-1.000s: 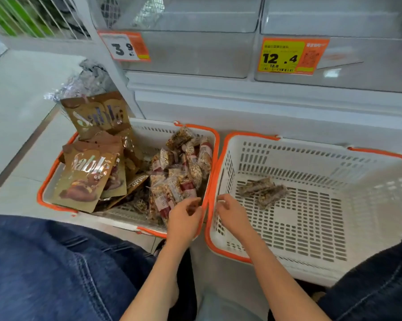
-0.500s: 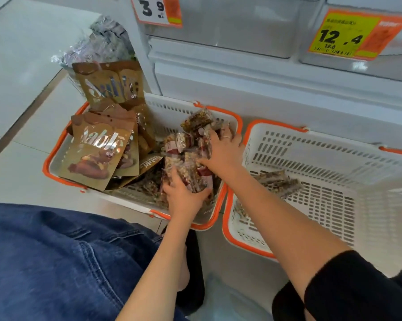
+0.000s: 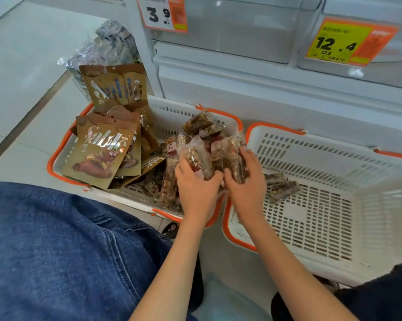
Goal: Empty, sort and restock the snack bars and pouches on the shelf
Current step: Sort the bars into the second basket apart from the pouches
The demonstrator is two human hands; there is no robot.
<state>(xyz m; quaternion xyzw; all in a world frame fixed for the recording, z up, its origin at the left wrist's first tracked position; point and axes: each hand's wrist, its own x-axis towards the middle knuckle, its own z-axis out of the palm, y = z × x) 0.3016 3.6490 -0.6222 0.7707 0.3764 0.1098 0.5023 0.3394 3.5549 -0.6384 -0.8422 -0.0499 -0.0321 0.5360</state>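
Two white baskets with orange rims stand on the floor below the shelf. The left basket [image 3: 172,112] holds gold Sable pouches [image 3: 98,154] on its left side and a heap of clear-wrapped nut snack bars [image 3: 200,123] on its right. My left hand [image 3: 195,181] and my right hand [image 3: 244,179] are side by side over that heap, together gripping a bunch of snack bars [image 3: 209,156] lifted a little above the pile. The right basket [image 3: 334,205] holds a couple of snack bars [image 3: 281,186] on its floor.
Empty clear shelf bins [image 3: 230,24] sit above, with price tags 3.9 [image 3: 161,13] and 12.4 [image 3: 348,42]. Silver foil packs [image 3: 107,47] stand behind the left basket. My denim-clad knee [image 3: 56,251] fills the lower left.
My right hand has moved from the right basket into the left one. Both hands have closed around a bunch of bars and raised it. The view has shifted left and down.
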